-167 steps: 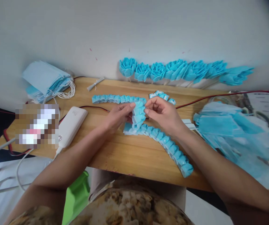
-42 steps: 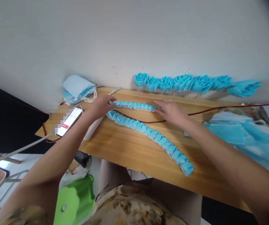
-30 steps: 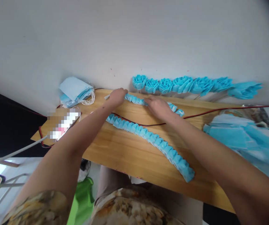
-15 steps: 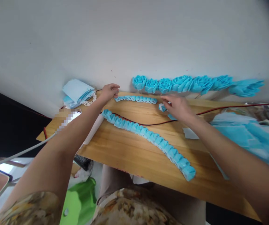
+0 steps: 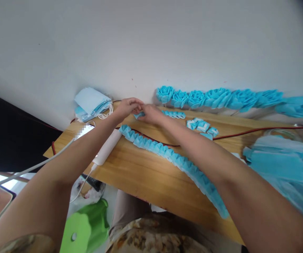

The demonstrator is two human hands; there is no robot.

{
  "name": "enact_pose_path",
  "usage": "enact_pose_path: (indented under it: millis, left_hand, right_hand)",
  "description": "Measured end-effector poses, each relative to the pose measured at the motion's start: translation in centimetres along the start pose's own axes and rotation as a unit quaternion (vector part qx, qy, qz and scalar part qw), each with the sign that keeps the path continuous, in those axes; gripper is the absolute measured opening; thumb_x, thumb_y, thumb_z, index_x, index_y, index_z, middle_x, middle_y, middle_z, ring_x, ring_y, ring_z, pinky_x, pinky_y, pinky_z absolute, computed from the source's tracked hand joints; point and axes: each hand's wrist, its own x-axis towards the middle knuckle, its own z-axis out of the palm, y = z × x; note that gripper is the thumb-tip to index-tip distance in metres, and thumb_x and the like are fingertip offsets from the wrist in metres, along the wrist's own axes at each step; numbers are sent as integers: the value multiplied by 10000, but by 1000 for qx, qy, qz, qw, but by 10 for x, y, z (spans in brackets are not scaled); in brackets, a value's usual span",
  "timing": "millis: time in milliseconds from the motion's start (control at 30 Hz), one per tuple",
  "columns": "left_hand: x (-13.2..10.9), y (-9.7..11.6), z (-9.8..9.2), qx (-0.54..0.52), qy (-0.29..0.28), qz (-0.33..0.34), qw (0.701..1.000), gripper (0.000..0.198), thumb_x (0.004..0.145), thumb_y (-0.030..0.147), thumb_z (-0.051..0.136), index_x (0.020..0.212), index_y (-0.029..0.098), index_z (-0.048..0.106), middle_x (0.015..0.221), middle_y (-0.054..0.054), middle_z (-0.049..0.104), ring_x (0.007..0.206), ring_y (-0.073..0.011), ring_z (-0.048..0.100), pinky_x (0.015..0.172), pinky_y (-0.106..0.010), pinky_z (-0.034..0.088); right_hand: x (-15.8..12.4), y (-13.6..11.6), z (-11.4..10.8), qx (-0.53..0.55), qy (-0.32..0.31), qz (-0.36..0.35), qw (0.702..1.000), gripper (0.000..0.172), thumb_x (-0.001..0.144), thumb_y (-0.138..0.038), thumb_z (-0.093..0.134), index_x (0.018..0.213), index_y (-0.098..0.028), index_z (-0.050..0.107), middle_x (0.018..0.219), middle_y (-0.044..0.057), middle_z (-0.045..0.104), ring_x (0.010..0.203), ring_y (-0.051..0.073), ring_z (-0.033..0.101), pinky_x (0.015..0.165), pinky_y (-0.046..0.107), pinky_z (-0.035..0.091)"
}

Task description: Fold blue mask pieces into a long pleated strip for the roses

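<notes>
The left hand (image 5: 129,108) is half curled, thumb and fingers close together over the left end of the short blue strip (image 5: 174,114), and the right hand (image 5: 151,114) meets it there, knuckles up, covering the strip's middle. The right fingertips are hidden, so whether either hand has hold of the strip cannot be told. The short strip is at the back of the wooden surface (image 5: 135,175), its long axis running left to right, roughly along the wall, with its uncovered end pointing right toward a small group of folded pieces (image 5: 202,125). In front of it the long blue strip (image 5: 167,151) runs at a slant: its left end points to the back left, just beside the white power bank (image 5: 108,146), and its body curves toward the front edge, where its right end points nearer the person, partly overlapped by the right forearm. A red and black cable (image 5: 153,140) passes between the two strips. Blue flowers (image 5: 217,97) lean in a row against the wall. Half a second ago the hands were apart, the left by the short strip's left end and the right over the folded pieces; now they are together on the left, the pieces are uncovered, and the long strip lies much as it did.
</notes>
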Motion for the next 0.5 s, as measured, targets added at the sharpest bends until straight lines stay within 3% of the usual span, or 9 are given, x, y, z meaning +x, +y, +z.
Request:
enact_pose_path:
  millis: [133,233,267,367,433,500]
  left_hand:
    - [10,-7,-18,-48,44,14,998,211,879,167,538,1028,130,682,880,-60,738,741,-120,688,848,-311,578]
    - [21,-16,-30,139,83,19,987,263,875,192,536,1075,140,698,989,-97,753,883,-180,709,927,-368,558]
    - [24,-20,-33,243,81,23,966,263,859,198,562,1068,145,712,1045,-114,751,960,-216,708,961,-393,541]
    - [29,-29,-34,502,36,41,863,287,822,207,632,1089,166,729,1191,-151,723,1126,-303,669,1014,-430,496]
    - [28,-32,-34,569,11,26,822,325,847,193,607,1157,171,703,1191,-162,722,1118,-308,672,983,-417,500]
    - [26,-34,-36,585,11,-4,811,333,871,158,567,1185,158,677,1148,-173,731,1091,-302,682,948,-399,503]
  right_hand:
    - [11,0,6,-10,2,10,1000,409,926,-260,541,1312,-182,653,1181,136,765,1115,334,693,974,436,475]
    - [13,3,8,-25,47,95,994,409,928,-255,517,1304,-178,656,1225,170,740,1168,359,660,982,477,482]
    - [15,4,9,-23,63,135,989,428,927,-265,521,1326,-163,637,1258,189,721,1193,366,643,976,483,491]
    - [22,3,13,2,75,191,979,533,902,-290,568,1415,-144,565,1353,206,666,1261,377,591,1013,506,483]
    - [27,1,17,17,59,166,984,602,882,-289,598,1464,-156,527,1418,190,630,1298,378,563,1067,530,450]
    - [27,-2,18,22,48,114,992,634,877,-289,616,1489,-161,513,1483,176,585,1341,373,532,1122,537,408]
